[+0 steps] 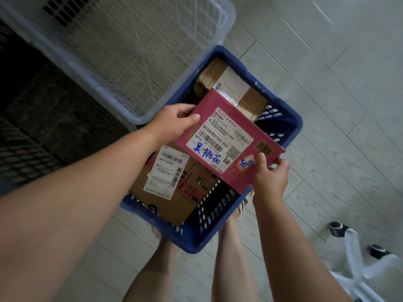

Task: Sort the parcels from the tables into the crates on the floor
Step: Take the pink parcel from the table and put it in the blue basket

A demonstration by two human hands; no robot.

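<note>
Head view: left hand (174,125) and right hand (270,173) grasp opposite corners of a pink parcel (226,140) above the blue crate (281,118). Flat, stiff, probably light; edge grips suit it.

Floor (327,88): pale grey wood-grain tiles, thin grout lines running diagonally. White swivel-chair base (359,264) with black castors at lower right. Even, soft light; faint glare streak top right.
</note>
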